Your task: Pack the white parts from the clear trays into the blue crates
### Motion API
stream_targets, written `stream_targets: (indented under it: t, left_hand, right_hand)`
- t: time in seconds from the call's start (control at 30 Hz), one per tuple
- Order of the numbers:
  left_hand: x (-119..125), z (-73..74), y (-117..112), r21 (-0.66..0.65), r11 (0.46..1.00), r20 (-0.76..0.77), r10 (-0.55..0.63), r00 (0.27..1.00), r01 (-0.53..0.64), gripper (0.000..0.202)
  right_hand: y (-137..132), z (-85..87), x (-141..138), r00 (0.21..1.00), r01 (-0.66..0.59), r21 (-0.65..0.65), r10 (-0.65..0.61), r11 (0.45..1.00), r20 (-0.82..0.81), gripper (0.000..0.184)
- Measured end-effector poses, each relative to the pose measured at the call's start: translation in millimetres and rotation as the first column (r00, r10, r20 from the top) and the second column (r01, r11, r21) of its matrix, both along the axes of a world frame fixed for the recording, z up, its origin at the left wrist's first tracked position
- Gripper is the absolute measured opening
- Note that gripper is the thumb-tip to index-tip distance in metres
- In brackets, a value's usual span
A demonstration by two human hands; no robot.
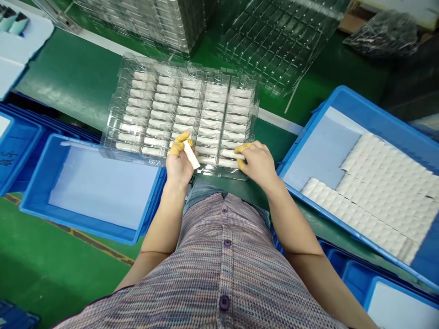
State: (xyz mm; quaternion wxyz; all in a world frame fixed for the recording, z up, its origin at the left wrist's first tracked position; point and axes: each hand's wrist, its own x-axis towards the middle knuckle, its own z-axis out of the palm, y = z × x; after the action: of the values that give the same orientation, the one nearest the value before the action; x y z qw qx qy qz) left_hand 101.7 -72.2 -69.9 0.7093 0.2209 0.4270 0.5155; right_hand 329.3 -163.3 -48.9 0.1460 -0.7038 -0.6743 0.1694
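Note:
A clear plastic blister tray (112,114) lies on the green bench in front of me, its columns of slots filled with slim white pieces. My left hand (181,160), with yellow finger cots, grips one white rectangular piece (192,155) above the tray's near edge. At the tray's near right corner, my right hand (257,162) pinches the end of another white piece (230,154) in a slot of the rightmost column. Yellow cots cover its thumb and forefinger too. I cannot tell whether that piece is fully seated.
To the right, a blue bin (343,93) holds rows of white pieces on a pale liner. A blue bin (82,233) with a pale liner stands at left, below bench level. Stacked clear trays (137,23) and more clear trays (274,41) stand beyond the bench (68,77).

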Motion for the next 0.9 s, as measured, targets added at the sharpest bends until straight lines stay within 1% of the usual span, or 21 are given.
stream_targets:
  t: [0.07,0.17,0.23,0.27,0.3,0.33,0.37,0.4,0.43,0.47,0.5,0.53,0.57,0.6,0.7,0.73,0.77,0.8,0.83,0.9]
  left_hand:
    - [0,-9.9,0,0.045,0.999,-0.014,-0.010,1.000,0.011,0.021]
    - [2,-17.4,-3,0.127,0.990,-0.032,-0.063,0.998,0.066,0.038]
    - [4,-16.3,-7,0.151,0.984,-0.042,-0.091,0.995,0.096,0.044]
    - [5,-14.2,-10,0.162,0.981,-0.049,-0.100,0.994,0.107,0.044]
    - [6,-11.3,-12,0.177,0.977,-0.057,-0.112,0.992,0.121,0.045]
    - [7,-7.8,-15,0.196,0.970,-0.064,-0.132,0.989,0.142,0.044]
    - [9,-4.0,-17,0.216,0.961,-0.070,-0.159,0.985,0.171,0.044]
    - [10,-0.1,-19,0.233,0.950,-0.074,-0.194,0.978,0.206,0.044]
    - [11,3.8,-21,0.246,0.938,-0.073,-0.233,0.970,0.244,0.043]
    - [12,7.6,-23,0.254,0.926,-0.070,-0.271,0.960,0.280,0.042]
    - [13,10.9,-24,0.261,0.914,-0.068,-0.304,0.950,0.311,0.041]
    - [14,13.9,-26,0.270,0.902,-0.068,-0.330,0.942,0.336,0.040]
    - [15,16.2,-27,0.283,0.890,-0.071,-0.353,0.933,0.358,0.039]
    - [16,17.8,-28,0.298,0.877,-0.078,-0.371,0.925,0.377,0.040]
    - [18,19.5,-31,0.320,0.841,-0.129,-0.418,0.899,0.436,0.045]
    - [18,19.5,-32,0.314,0.835,-0.143,-0.429,0.892,0.452,0.044]
    - [18,19.6,-32,0.306,0.835,-0.148,-0.433,0.889,0.458,0.043]
    - [17,20.0,-33,0.298,0.840,-0.143,-0.429,0.892,0.452,0.040]
    - [17,20.7,-33,0.291,0.849,-0.128,-0.422,0.898,0.441,0.038]
    - [17,23.1,-34,0.278,0.868,-0.091,-0.402,0.911,0.411,0.035]
  right_hand:
    - [7,-1.5,-4,0.998,-0.030,-0.029,0.031,0.999,0.050,0.026]
    - [13,-3.8,-12,0.999,-0.028,-0.033,0.028,0.999,0.015,0.026]
    - [12,-3.7,-17,0.996,0.024,-0.002,-0.024,1.000,-0.091,0.026]
    - [10,-3.1,-20,0.976,0.068,0.014,-0.063,0.998,-0.208,0.024]
    - [6,-2.2,-23,0.921,0.115,0.009,-0.103,0.993,-0.376,0.022]
    - [2,-1.2,-27,0.808,0.145,-0.034,-0.138,0.989,-0.573,0.022]
    - [-3,-0.1,-31,0.630,0.134,-0.114,-0.174,0.984,-0.757,0.024]
    - [-7,0.8,-35,0.413,0.074,-0.207,-0.219,0.975,-0.884,0.030]
    - [-11,1.5,-40,0.203,-0.016,-0.287,-0.278,0.958,-0.939,0.037]
    - [-15,1.8,-44,0.039,-0.100,-0.342,-0.340,0.935,-0.940,0.043]
    - [-18,1.6,-49,-0.073,-0.151,-0.376,-0.389,0.914,-0.918,0.047]
    - [-20,0.9,-53,-0.143,-0.160,-0.398,-0.420,0.903,-0.896,0.049]
    - [-21,-0.1,-56,-0.182,-0.133,-0.411,-0.430,0.902,-0.884,0.049]
    - [-22,-1.4,-60,-0.202,-0.085,-0.415,-0.424,0.906,-0.883,0.050]
    - [-23,-4.7,-66,-0.193,0.077,-0.378,-0.359,0.922,-0.913,0.049]
    - [-24,-5.2,-67,-0.188,0.107,-0.367,-0.344,0.924,-0.920,0.048]
    - [-24,-5.3,-67,-0.196,0.106,-0.370,-0.345,0.923,-0.918,0.046]
    - [-25,-5.2,-66,-0.222,0.065,-0.387,-0.365,0.920,-0.904,0.043]
    - [-25,-5.0,-65,-0.260,-0.008,-0.412,-0.400,0.911,-0.879,0.041]
    - [-26,-4.6,-62,-0.344,-0.176,-0.452,-0.485,0.874,-0.804,0.033]
